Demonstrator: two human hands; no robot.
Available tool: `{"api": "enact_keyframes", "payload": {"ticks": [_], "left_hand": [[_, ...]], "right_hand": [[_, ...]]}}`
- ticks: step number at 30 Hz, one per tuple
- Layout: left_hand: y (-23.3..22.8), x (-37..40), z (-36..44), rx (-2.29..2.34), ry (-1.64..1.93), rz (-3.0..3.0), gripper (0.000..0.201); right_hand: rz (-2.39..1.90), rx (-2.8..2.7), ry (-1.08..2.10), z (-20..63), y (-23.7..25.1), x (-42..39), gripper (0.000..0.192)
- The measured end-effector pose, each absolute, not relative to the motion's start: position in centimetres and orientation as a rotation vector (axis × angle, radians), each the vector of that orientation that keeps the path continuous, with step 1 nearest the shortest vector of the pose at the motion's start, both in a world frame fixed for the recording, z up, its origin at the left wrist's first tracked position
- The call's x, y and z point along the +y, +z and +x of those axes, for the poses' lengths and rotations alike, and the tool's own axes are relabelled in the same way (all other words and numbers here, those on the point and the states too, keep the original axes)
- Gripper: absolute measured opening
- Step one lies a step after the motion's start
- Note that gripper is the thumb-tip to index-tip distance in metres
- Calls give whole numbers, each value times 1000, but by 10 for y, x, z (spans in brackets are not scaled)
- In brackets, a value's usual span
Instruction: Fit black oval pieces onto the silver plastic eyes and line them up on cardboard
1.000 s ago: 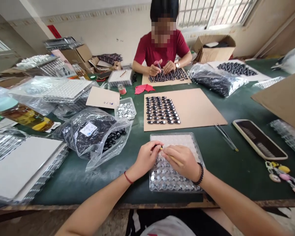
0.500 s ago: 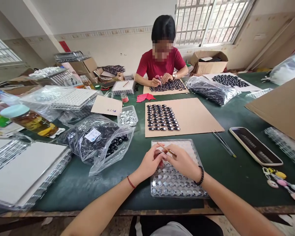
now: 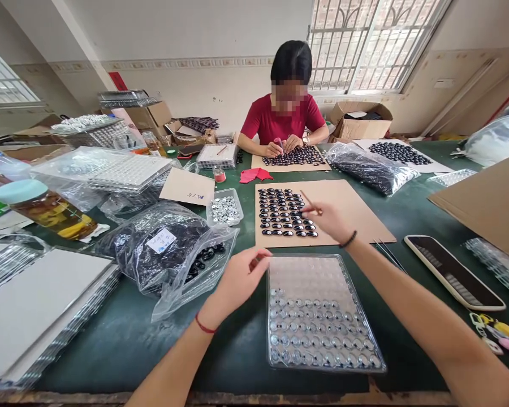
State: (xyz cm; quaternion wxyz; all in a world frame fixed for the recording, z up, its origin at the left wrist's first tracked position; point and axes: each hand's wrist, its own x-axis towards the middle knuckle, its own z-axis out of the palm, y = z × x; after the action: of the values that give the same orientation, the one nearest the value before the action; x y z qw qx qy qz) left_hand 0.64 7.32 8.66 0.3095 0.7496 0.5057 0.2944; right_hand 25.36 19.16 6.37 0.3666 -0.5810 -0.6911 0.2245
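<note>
My right hand [image 3: 328, 219] reaches forward over a cardboard sheet [image 3: 352, 209] and holds a thin wooden stick [image 3: 310, 202] at the right edge of rows of dark oval stones [image 3: 284, 212]. My left hand [image 3: 236, 280] hovers at the left edge of a clear plastic blister tray [image 3: 318, 308], fingers loosely curled; I cannot tell if it pinches anything. Shiny pieces fill the tray's near rows, and its far rows are bare.
A person in a red shirt [image 3: 282, 120] works on dark stones across the green table [image 3: 407, 271]. An open bag of black stones [image 3: 169, 251] lies left; a small tub of shiny pieces [image 3: 224, 208] behind it. Tweezers [image 3: 388, 254] and a phone [image 3: 453, 272] lie right.
My right hand lifted off the blister tray and moved forward with the stick to the stones on the cardboard. My left hand drew back to the tray's left edge. The view tilted up.
</note>
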Motion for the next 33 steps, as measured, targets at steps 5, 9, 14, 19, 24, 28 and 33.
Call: {"api": "enact_keyframes", "payload": {"ticks": [5, 9, 14, 19, 24, 28, 33], "left_hand": [[93, 98, -61, 1979, 229, 2253, 28], [72, 110, -82, 2060, 47, 2182, 26], [50, 121, -74, 2129, 148, 2214, 29], [39, 127, -68, 2084, 219, 2252, 25], [38, 130, -61, 1983, 303, 2280, 16], [53, 125, -52, 1947, 457, 2270, 25], [80, 109, -41, 1726, 643, 2072, 29]], "right_hand": [[-1643, -1671, 450, 269, 41, 303, 12], [-1735, -1700, 466, 272, 13, 348, 9], [-1750, -1784, 420, 272, -4, 362, 13], [-1701, -1771, 354, 270, 5, 351, 21], [-1663, -1654, 357, 276, 24, 293, 41], [-1280, -1742, 648, 260, 50, 197, 51], [-962, -2243, 979, 220, 70, 95, 30]]}}
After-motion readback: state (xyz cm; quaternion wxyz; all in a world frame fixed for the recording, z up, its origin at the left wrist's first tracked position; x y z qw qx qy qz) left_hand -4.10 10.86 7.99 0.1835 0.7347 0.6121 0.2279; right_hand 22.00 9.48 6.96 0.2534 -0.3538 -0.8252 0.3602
